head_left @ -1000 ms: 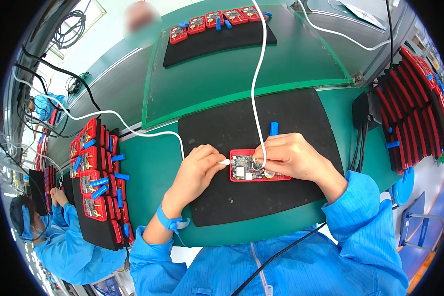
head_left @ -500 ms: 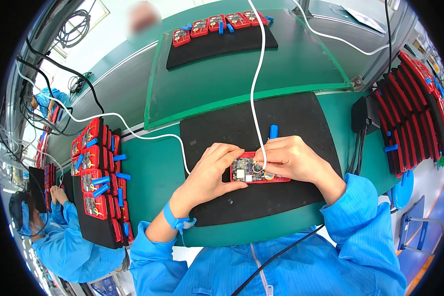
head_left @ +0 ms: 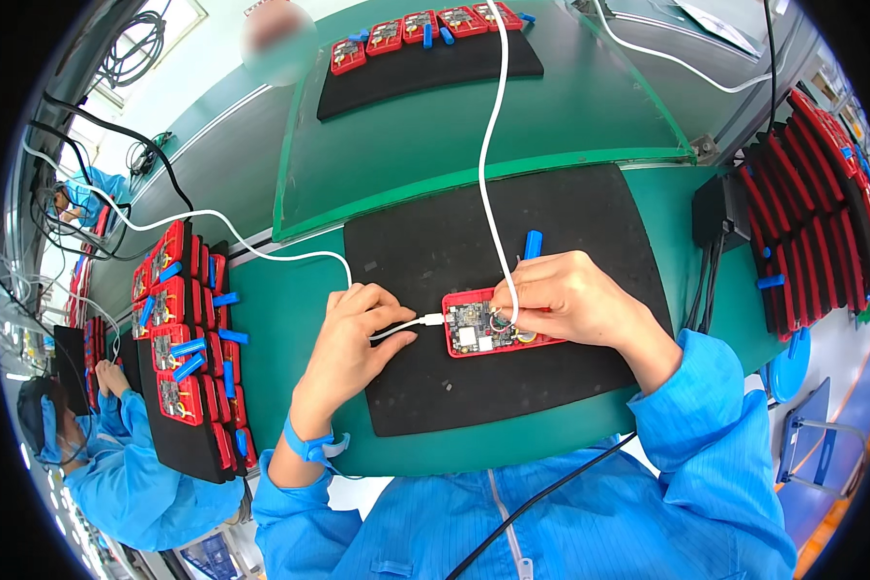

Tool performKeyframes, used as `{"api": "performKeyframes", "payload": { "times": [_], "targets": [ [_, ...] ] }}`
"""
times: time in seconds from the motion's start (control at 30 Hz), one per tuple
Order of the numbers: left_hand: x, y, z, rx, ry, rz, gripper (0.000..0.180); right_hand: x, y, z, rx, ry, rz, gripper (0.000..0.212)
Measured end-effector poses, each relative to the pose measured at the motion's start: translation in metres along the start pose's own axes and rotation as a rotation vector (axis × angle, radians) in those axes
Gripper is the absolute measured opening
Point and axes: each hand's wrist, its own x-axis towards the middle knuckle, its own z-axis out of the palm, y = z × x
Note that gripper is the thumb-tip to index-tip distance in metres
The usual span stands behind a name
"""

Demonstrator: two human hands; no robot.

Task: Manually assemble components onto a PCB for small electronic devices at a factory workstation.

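Observation:
A green-grey circuit board in a red case (head_left: 469,333) lies on the black mat (head_left: 435,387) in front of me. My left hand (head_left: 362,333) is beside the case's left end, thumb and fingers around a white cable (head_left: 389,333). That cable's white plug (head_left: 433,320) meets the left edge of the case. Over the board's right part, my right hand (head_left: 565,300) pinches the end of a second white cable (head_left: 491,193) coming down from above. Its fingers hide the cable tip and part of the board. A blue clip-like piece (head_left: 534,244) is just behind the right hand.
Red cases with boards and blue pieces stand stacked at left (head_left: 169,338) and right (head_left: 802,232). Another row of cases sits on a black pad (head_left: 425,82) at the back. A black box (head_left: 717,213) with cables stands right. A co-worker (head_left: 130,454) sits at left.
My left hand has let go of the case and shifted left onto the white cable; the plug now shows. My right hand stays over the board with the other cable.

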Motion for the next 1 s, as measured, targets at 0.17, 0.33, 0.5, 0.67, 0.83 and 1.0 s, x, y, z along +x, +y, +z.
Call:
{"api": "performKeyframes", "payload": {
  "times": [0.17, 0.33, 0.5, 0.67, 0.83, 1.0],
  "targets": [
    [-0.001, -0.005, 0.012, 0.037, 0.107, 0.082, 0.02, 0.001, 0.0, 0.002, -0.019, 0.017, -0.042, 0.011],
    [-0.004, -0.003, 0.017, -0.088, 0.121, 0.08, 0.014, -0.001, 0.0, 0.002, -0.018, 0.017, -0.016, 0.011],
    [0.002, -0.003, 0.019, -0.031, 0.189, 0.143, 0.014, 0.001, -0.002, 0.001, -0.003, 0.019, 0.009, 0.009],
    [0.005, -0.011, 0.021, -0.099, 0.179, 0.168, 0.014, 0.002, -0.002, 0.001, -0.013, 0.049, -0.024, 0.011],
    [0.006, -0.008, 0.022, -0.074, 0.221, 0.165, 0.013, 0.001, -0.008, -0.001, 0.012, 0.002, 0.111, 0.009],
    [0.005, -0.009, 0.023, -0.136, 0.174, 0.193, 0.015, -0.002, -0.008, 0.0, 0.009, 0.024, 0.069, 0.01]
  ]
}}
